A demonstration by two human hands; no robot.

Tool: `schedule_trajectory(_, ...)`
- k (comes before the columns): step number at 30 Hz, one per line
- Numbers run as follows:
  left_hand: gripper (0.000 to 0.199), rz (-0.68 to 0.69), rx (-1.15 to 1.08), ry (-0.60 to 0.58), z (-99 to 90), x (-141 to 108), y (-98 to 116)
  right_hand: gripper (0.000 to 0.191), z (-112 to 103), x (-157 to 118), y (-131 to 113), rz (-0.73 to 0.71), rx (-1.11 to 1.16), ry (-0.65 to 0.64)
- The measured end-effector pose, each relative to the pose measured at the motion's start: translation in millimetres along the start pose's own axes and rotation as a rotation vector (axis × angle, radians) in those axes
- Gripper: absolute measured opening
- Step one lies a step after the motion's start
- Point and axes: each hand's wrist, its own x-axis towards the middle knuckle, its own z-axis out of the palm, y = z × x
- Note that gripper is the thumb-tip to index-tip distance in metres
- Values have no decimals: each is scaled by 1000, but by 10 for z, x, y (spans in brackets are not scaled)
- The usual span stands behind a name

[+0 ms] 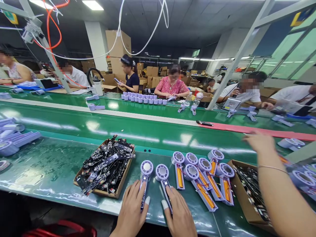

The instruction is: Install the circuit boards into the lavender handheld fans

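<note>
My left hand [132, 208] grips the handle of a lilac handheld fan [146, 168], its fingers over the dark circuit board in the open handle. Right beside it, my right hand [179, 210] has hold of a second lilac handheld fan [162, 172] in the same way, fingertips on its handle. White covers show on both thumbs. Both fans lie with their round heads pointing away from me. To the left stands a cardboard box [120, 189] heaped with circuit boards [108, 168]. Right of my hands lie several fans [203, 179] with orange strips and wires in their open handles.
A co-worker's arm [278, 184] reaches in from the right, above another box of boards [244, 197]. More fan parts [14, 141] are piled at left. Beyond runs a green conveyor belt [138, 126] carrying a black pen-like object [204, 123]. Several people sit opposite.
</note>
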Motion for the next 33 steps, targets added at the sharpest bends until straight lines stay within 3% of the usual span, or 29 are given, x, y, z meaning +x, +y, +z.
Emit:
schedule_trajectory(11, 47, -92, 19, 79, 68, 10, 58, 47, 137, -20, -9, -6, -42, 95)
schedule_trajectory(19, 50, -88, -2, 60, 93, -19, 16, 45, 316, -93, -79, 126, 44, 97)
schedule_trajectory(24, 52, -108, -9, 48, 102, -37, 37, 46, 432, -140, -59, 131, 48, 137)
schedule_trajectory(33, 49, -103, 15, 79, -62, 42, 104, 48, 331, -63, -100, 100, 6, 155)
